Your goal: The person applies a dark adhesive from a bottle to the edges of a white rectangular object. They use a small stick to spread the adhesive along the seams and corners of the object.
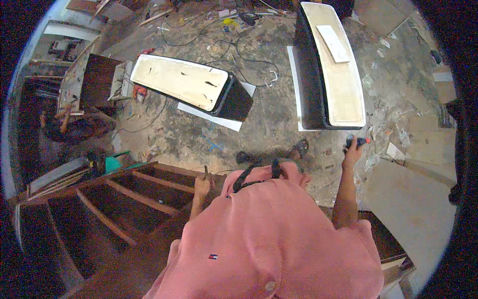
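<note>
My right hand [352,153] is closed around a small dark bottle-like object with a red end [357,141]. It is just in front of the near end of a long dark box [344,99] with a cream top and white rim. My left hand [201,185], by the dark wooden frame, is closed on a short thin stick-like piece [206,170], whose kind I cannot make out. Farther ahead on the left, a second dark box [174,79] with a cream top lies at an angle. Dark streaks mark its top, and neither hand touches it.
A white flat piece [332,44] lies on the right box. White sheets [214,117] show under the boxes. Black cords [244,52] and scraps litter the floor. A slatted brown wooden frame [119,192] stands at left; boards [413,184] lie at right. Someone [74,124] appears crouched far left.
</note>
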